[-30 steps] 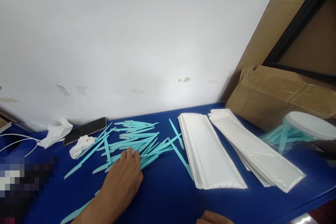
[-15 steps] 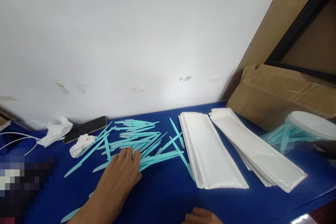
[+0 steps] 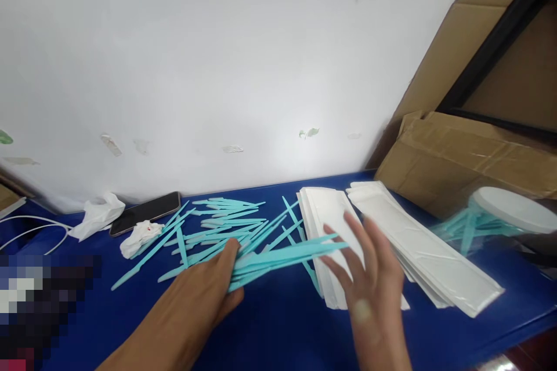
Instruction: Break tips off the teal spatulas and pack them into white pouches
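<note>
Several slim, knife-shaped turquoise plastic sticks (image 3: pixel 282 255) are gathered in a bundle in the left hand (image 3: pixel 213 284), pinched between the thumb and the curled fingers. The bundle lies between the two hands, its thin ends fanning slightly toward the right hand (image 3: pixel 376 290). That hand is raised with its fingers spread apart and is blurred; the tips of the bundle reach its fingers, but whether they touch cannot be told. Just beyond the left hand, a loose pile of the same sticks (image 3: pixel 226 220) is spread over the blue tabletop (image 3: pixel 278 336). Behind the right hand, and partly hidden by it, is a stack of flat white packets (image 3: pixel 324 203); a second packet stack (image 3: pixel 435 252) sits slantwise to its right. A black smartphone (image 3: pixel 145 213) and a crumpled tissue (image 3: pixel 138 239) lie left of the pile.
</note>
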Available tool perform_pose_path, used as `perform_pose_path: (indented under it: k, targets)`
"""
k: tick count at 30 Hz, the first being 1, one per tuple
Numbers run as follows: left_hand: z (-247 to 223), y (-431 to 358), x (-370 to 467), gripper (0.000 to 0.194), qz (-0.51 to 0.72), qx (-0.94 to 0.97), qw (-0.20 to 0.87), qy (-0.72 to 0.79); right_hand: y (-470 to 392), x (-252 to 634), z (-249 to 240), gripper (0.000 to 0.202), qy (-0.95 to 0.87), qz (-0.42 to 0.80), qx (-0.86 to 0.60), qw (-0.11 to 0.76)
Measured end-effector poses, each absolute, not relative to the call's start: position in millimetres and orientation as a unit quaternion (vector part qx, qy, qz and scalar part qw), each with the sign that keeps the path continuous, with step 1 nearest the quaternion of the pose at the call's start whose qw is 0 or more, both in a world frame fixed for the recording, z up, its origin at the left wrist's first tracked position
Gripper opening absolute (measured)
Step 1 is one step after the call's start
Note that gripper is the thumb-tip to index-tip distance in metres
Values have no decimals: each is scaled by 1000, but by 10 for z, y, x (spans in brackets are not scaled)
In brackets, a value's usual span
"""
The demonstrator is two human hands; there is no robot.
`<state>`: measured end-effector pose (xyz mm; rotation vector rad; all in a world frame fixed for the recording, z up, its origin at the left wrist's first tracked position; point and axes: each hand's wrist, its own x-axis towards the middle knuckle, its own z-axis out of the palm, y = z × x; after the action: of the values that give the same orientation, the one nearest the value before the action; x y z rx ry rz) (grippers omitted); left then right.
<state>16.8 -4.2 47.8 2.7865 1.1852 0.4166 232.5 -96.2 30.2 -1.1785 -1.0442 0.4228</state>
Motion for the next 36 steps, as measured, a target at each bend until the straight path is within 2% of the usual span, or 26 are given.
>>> perform_pose_path:
  k: [2,5,8,10,14,17,23,26,29,33,36]
  targets:
    - [484,-104,263,42,118,920,51,370,-842,2324,475,45,-412,228,-485,737]
    - [447,-142,371,42,108,921,70,368,-719,2233,687,39,-383,261,-460,758]
    - [397,-135,411,38,112,916,103,371,-648,2123,794,30,-355,156,-497,777]
    - [370,-126,420,36,122,914,118,370,-616,2090,825,29,-339,134,-495,789]
    - [321,-105,473,34,151,907,161,358,-577,2086,919,34,-341,266,-395,810]
    - [285,-73,549,31,195,894,202,349,-554,2029,1069,29,-357,296,-353,813]
    - [259,25,715,31,302,826,326,346,-432,1793,1357,27,-424,297,-332,788]
    - [226,67,794,20,381,756,402,349,-371,1719,1383,43,-457,330,-310,766]
    - [150,90,837,11,437,707,433,348,-326,1664,1323,60,-483,366,-294,739]
    - [27,96,834,6,439,704,438,345,-258,1607,1195,46,-509,369,-335,702]
    - [-48,106,835,6,444,694,441,355,-198,1602,1114,43,-504,399,-357,678]
